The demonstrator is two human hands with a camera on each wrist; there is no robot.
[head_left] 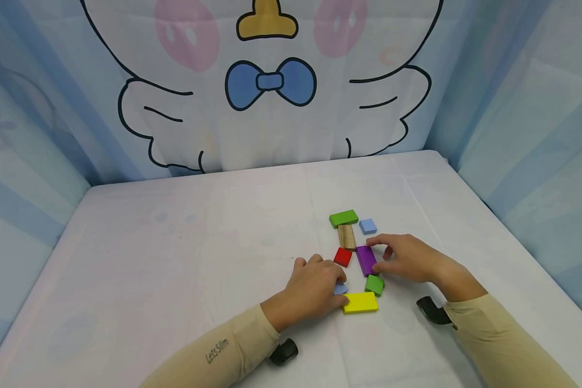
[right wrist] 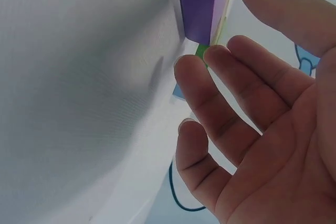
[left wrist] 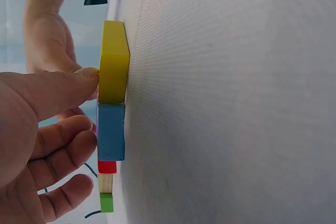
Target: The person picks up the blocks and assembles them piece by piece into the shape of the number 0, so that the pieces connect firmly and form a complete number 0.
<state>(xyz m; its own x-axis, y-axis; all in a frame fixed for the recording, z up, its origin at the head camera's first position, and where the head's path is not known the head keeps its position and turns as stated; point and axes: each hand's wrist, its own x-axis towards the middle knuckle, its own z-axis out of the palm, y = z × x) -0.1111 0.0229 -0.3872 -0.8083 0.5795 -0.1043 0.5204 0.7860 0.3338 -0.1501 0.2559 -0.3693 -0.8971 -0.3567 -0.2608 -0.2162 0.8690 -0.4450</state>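
Note:
My left hand is low over the near blocks, its thumb tip touching the yellow block at the left end. Its loosely bent fingers hang beside a blue block, which they partly cover in the head view. On the other side, my right hand has thumb and forefinger spread along the purple block, the thumb near its lower end and the forefinger near its upper end. Between the purple and yellow blocks lies a small green block. A red block sits left of the purple one.
A wood-grain block lies beyond the red one, with a longer green block and a light blue block at the far end. All lie on a white-covered table. A printed curtain hangs behind.

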